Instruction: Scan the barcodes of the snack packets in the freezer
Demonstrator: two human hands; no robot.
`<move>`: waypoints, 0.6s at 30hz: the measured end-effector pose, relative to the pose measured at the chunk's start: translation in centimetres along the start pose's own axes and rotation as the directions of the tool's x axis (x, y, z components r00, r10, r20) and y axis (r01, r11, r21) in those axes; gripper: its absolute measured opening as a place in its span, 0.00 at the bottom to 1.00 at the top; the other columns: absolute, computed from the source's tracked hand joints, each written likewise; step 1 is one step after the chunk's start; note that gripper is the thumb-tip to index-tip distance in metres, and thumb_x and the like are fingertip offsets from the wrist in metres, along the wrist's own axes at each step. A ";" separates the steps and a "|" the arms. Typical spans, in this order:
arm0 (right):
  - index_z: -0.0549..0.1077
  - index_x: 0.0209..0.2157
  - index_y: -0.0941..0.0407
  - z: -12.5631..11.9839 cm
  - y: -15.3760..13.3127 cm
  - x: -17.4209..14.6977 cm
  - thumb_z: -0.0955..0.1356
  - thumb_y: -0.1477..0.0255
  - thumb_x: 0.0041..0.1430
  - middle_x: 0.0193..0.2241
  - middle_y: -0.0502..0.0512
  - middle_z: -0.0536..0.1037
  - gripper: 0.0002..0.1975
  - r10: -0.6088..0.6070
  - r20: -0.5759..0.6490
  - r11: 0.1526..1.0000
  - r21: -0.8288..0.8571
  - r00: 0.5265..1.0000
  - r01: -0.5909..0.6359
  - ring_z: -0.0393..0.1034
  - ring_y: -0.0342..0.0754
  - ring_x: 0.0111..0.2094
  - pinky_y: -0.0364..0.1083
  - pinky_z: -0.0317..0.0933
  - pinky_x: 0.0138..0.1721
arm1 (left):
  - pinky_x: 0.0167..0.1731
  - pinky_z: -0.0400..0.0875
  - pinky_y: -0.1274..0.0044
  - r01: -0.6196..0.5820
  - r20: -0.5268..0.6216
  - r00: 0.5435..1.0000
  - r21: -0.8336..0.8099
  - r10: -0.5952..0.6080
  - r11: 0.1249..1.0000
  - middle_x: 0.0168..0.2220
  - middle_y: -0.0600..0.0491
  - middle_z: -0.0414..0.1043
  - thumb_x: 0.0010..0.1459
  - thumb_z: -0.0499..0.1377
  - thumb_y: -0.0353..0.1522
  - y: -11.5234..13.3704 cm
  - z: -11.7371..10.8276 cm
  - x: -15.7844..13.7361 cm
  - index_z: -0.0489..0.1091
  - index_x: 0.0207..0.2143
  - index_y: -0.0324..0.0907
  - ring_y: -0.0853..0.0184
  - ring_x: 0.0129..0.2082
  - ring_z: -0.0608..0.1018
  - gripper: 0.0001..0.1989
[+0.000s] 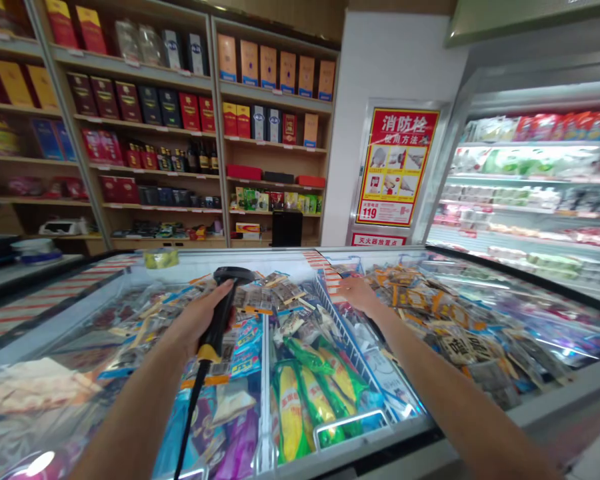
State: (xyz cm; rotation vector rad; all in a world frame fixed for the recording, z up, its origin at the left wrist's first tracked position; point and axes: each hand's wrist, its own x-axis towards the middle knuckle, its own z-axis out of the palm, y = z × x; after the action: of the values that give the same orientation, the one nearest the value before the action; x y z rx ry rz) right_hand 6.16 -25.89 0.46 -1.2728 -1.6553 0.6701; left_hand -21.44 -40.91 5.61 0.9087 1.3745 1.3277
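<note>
A black barcode scanner [220,313] with a yellow band and a trailing cord is gripped in my left hand [207,313], its head tilted over the open part of a chest freezer [283,256]. My right hand [359,295] reaches to the freezer's middle, fingers curled at the striped edge of the sliding glass lid [325,267]. Under the scanner lie blue snack packets [247,343] and purple bags [240,443]. Between my forearms, bagged corn cobs [310,393] in green and yellow wrappers fill a wire basket [353,347].
Packets with orange edges [420,293] are heaped under the right side's glass. Behind the freezer stand shelves of boxed goods [267,60] and a white pillar with a red fire-hydrant sign [397,167]. A lit display cooler [530,177] stands at the right.
</note>
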 end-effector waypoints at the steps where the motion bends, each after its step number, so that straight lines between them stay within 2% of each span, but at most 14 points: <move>1: 0.70 0.15 0.56 -2.1 0.3 -0.8 0.69 0.77 0.35 0.18 0.50 0.72 0.04 0.001 0.002 0.999 -0.042 1.000 -0.001 0.67 0.51 0.33 0.44 0.57 0.34 | 0.12 0.62 0.83 0.008 0.029 1.000 0.009 -0.009 1.000 0.14 0.54 0.65 0.47 0.54 0.42 -0.2 0.4 -0.1 0.62 0.21 0.37 0.74 0.13 0.67 0.16; 4: 0.70 0.14 0.55 -7.6 1.3 -3.1 0.69 0.77 0.32 0.13 0.50 0.69 0.04 0.023 -0.035 0.981 -0.192 0.999 -0.029 0.66 0.50 0.28 0.44 0.55 0.30 | 0.12 0.61 0.83 0.032 0.123 0.992 0.020 -0.034 0.999 0.16 0.54 0.66 0.46 0.55 0.43 -0.7 1.7 -0.5 0.62 0.22 0.37 0.74 0.13 0.67 0.17; 5: 0.69 0.13 0.55 -8.9 1.8 -3.8 0.69 0.76 0.31 0.12 0.50 0.68 0.04 0.030 -0.065 0.950 -0.308 0.997 -0.049 0.66 0.50 0.26 0.43 0.54 0.29 | 0.12 0.61 0.83 0.034 0.154 0.987 0.018 -0.037 0.999 0.16 0.54 0.66 0.45 0.55 0.44 -0.9 2.1 -0.7 0.62 0.22 0.37 0.74 0.13 0.67 0.17; 8: 0.69 0.14 0.55 -11.2 3.6 -5.7 0.70 0.73 0.29 0.14 0.51 0.69 0.05 0.027 -0.052 0.860 -0.507 0.998 -0.050 0.65 0.48 0.23 0.43 0.52 0.26 | 0.13 0.62 0.83 0.049 0.227 0.973 0.014 -0.051 0.999 0.18 0.53 0.67 0.46 0.55 0.43 -1.4 3.1 -1.2 0.62 0.24 0.37 0.74 0.14 0.68 0.16; 10: 0.70 0.15 0.55 -11.7 4.7 -6.6 0.71 0.72 0.28 0.15 0.51 0.70 0.07 0.019 -0.012 0.848 -0.530 1.000 -0.023 0.65 0.48 0.23 0.43 0.52 0.25 | 0.12 0.62 0.83 0.076 0.257 0.963 0.009 -0.076 0.997 0.19 0.53 0.67 0.47 0.55 0.42 -1.5 3.5 -1.6 0.63 0.25 0.37 0.74 0.14 0.68 0.15; 13: 0.70 0.14 0.55 -11.6 5.6 -7.2 0.72 0.72 0.25 0.15 0.51 0.70 0.08 -0.010 -0.017 0.868 -0.496 1.000 0.000 0.65 0.47 0.22 0.42 0.51 0.24 | 0.12 0.62 0.83 0.108 0.290 0.951 0.004 -0.105 0.994 0.19 0.53 0.67 0.48 0.54 0.40 -1.4 3.9 -2.0 0.63 0.24 0.37 0.74 0.13 0.68 0.14; 16: 0.71 0.14 0.55 -11.2 5.2 -6.8 0.72 0.73 0.23 0.14 0.50 0.70 0.08 0.001 -0.032 0.901 -0.434 0.999 -0.015 0.63 0.45 0.20 0.42 0.52 0.23 | 0.12 0.63 0.82 0.105 0.291 0.951 0.002 -0.101 0.994 0.19 0.52 0.68 0.48 0.54 0.40 -1.3 4.0 -2.3 0.64 0.24 0.37 0.74 0.14 0.68 0.14; 18: 0.71 0.13 0.55 -10.8 4.4 -6.0 0.71 0.74 0.27 0.13 0.48 0.70 0.05 0.028 -0.049 0.933 -0.357 0.998 -0.043 0.62 0.44 0.18 0.42 0.52 0.23 | 0.12 0.63 0.83 0.099 0.281 0.955 0.000 -0.095 0.995 0.19 0.52 0.67 0.48 0.54 0.41 -1.3 4.0 -2.4 0.64 0.24 0.36 0.74 0.13 0.67 0.15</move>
State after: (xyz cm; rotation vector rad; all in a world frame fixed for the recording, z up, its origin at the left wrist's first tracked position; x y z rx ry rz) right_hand 18.06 -31.26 -0.57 -1.5653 -1.7753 0.3659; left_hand -16.82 -42.32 4.99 0.9672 1.1717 1.0864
